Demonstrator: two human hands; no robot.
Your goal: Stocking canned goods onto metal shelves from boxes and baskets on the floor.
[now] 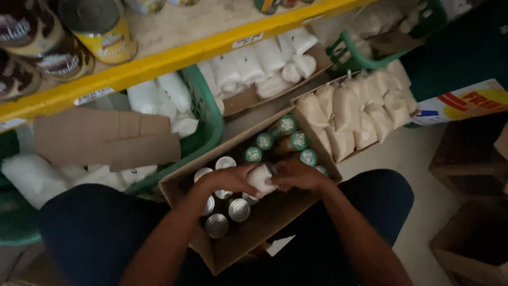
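An open cardboard box [248,241] rests on my lap, between my knees. Inside stand several silver-topped cans [239,209] and several green-lidded jars [264,141]. My left hand [225,180] and my right hand [299,176] meet over the middle of the box. Both are closed around one white-labelled can [261,178] held just above the others. Its label is partly hidden by my fingers.
A yellow shelf edge [174,55] runs across the top, with large tins [100,26] on it. Below it are green baskets [206,127] of white bags, loose cardboard [106,137], and a box of pale bags [349,116]. Brown cartons [471,233] stand at right on the floor.
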